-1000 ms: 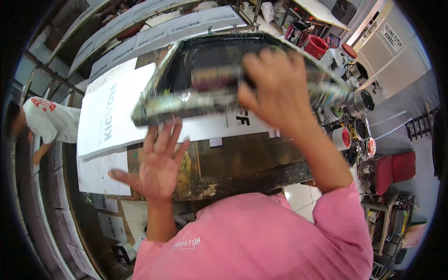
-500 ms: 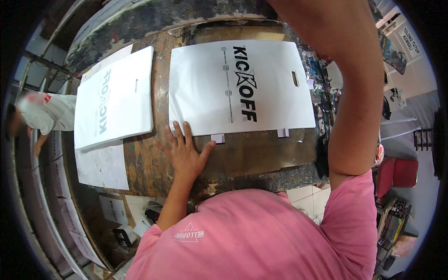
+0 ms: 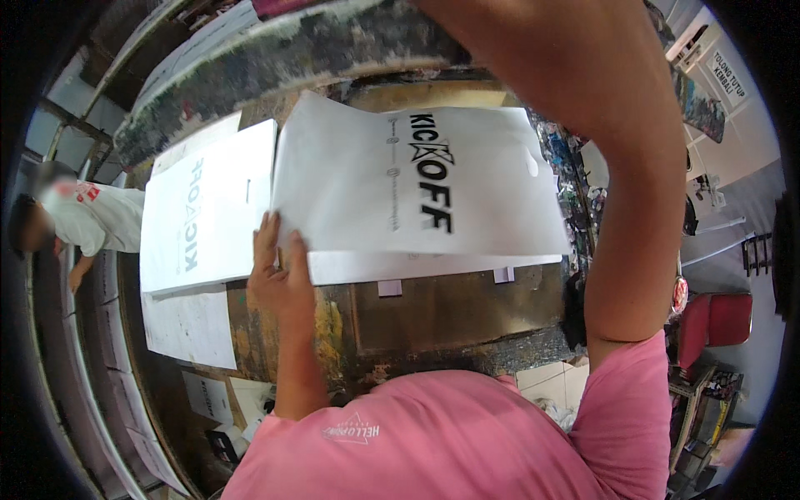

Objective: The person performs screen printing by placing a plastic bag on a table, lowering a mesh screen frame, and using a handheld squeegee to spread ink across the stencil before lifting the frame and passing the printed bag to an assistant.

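Note:
A white die-cut handle bag (image 3: 342, 183) with black print is lifted off the table, its surface bowed and its far left corner raised. My left hand (image 3: 282, 262) has its fingers closed on the bag's near left corner. Beneath it, another white bag (image 3: 358, 268) lies on the printing board (image 3: 450, 308), mostly covered; only its near edge shows. My right forearm (image 3: 633, 217) reaches up past the top of the view, so the right hand is out of sight.
Left of the board lies a stack of printed white bags (image 3: 212, 221) on a white sheet (image 3: 196, 329). Small paper tabs (image 3: 389, 288) sit along the board's near side. Another person (image 3: 100, 217) is at the far left by the shelves. A red chair (image 3: 717, 321) stands at right.
The top bag has come up off the board, baring the bag under it. My left hand has moved left and closed on its corner. The view has tilted slightly.

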A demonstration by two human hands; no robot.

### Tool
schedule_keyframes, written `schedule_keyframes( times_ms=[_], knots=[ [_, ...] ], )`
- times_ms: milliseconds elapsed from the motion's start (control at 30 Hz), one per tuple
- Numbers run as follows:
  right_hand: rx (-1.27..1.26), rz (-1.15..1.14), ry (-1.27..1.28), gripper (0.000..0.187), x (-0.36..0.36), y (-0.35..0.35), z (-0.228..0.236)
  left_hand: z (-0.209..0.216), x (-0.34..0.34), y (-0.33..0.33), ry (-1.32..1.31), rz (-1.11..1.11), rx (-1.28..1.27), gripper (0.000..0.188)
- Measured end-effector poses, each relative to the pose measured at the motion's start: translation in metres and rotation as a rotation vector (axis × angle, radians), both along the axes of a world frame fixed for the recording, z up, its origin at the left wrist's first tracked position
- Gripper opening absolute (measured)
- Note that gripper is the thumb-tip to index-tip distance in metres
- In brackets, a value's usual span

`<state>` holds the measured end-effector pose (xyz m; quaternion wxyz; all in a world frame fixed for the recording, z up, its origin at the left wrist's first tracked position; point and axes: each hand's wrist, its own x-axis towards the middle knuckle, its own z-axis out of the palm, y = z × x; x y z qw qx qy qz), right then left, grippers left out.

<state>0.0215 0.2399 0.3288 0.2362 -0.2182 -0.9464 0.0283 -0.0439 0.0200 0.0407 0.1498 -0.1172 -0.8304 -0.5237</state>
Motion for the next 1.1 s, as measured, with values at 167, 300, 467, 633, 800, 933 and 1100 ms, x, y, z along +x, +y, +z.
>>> schedule_keyframes(
  times_ms=[167,300,467,633,800,933,1100],
  knots=[
    [0.124,0.332,0.313,0.043,0.015,0.021,-0.035,-0.017,-0.038,-0.098,-0.092,0.050,0.125,0.043],
    [-0.066,0.341,0.214,0.042,0.020,0.025,-0.037,-0.050,-0.076,-0.212,0.030,0.229,-0.145,0.043],
    [0.291,0.404,0.342,0.043,0.024,0.022,-0.058,-0.060,-0.121,-0.319,-0.109,0.332,-0.267,0.052],
    [0.313,0.296,0.324,0.051,0.026,0.028,-0.069,0.014,-0.097,-0.236,-0.066,0.540,-0.857,0.073],
    [0.259,0.329,0.102,0.059,0.062,0.008,-0.105,0.025,0.041,-0.086,-0.377,-0.939,0.808,0.088],
    [-0.071,0.616,-0.402,0.035,0.102,0.030,-0.167,0.005,0.100,-0.081,-0.886,-0.665,1.329,0.081],
    [-0.252,0.610,-0.201,0.037,0.056,0.061,-0.260,-0.044,0.110,-0.089,-0.996,-0.486,0.995,0.068]
  ],
)
